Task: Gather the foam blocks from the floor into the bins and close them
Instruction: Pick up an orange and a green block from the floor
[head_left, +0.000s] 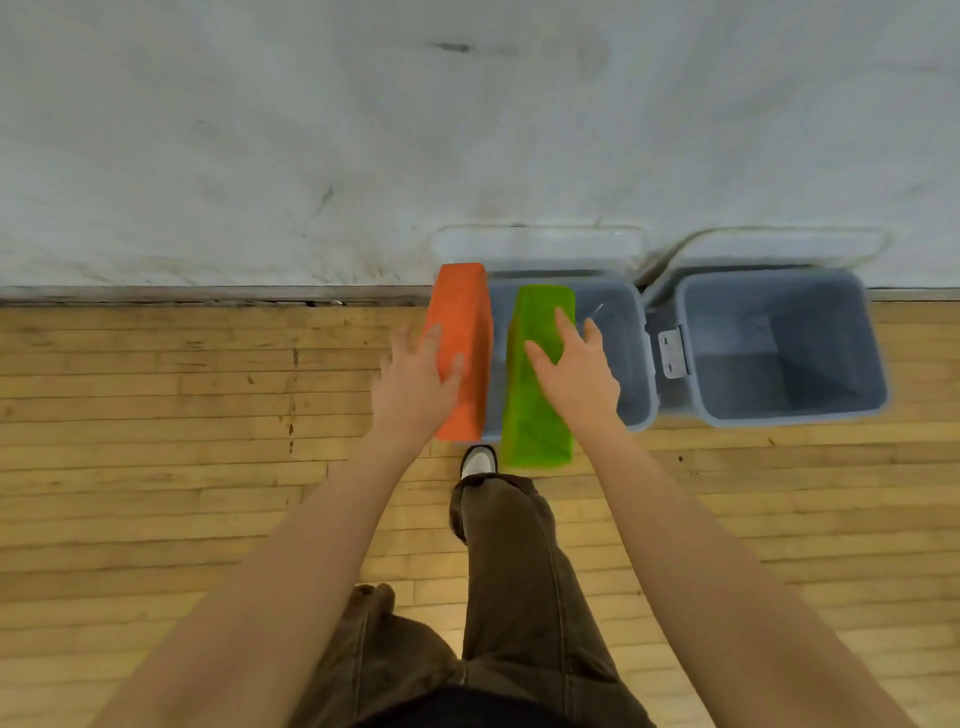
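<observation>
an orange foam block (464, 343) and a green foam block (537, 379) stand on end side by side over the left of two grey bins (631, 358), seen from above. the orange block sits at the bin's left edge, and the green block leans just right of it, its lower end hanging over the bin's near rim. whether either block has gone down inside the bin is hard to tell.

the left hand (415, 379) rests against the orange block's left face, fingers spread and mostly straight, thumb on the front of the block. the right hand (576, 364) lies on the green block with fingers straight and splayed across its top face; its grip is wide, pressing rather than wrapping.

the second bin (779, 410) stands just to the right, touching or nearly touching the first. a lid (537, 244) rises behind each bin, leaning on a pale wall (311, 130).

both bins stand on a wooden plank floor (156, 467) where it meets the wall. below the blocks, a leg in brown trousers (524, 571) and a white shoe (479, 461) point toward the bins.
</observation>
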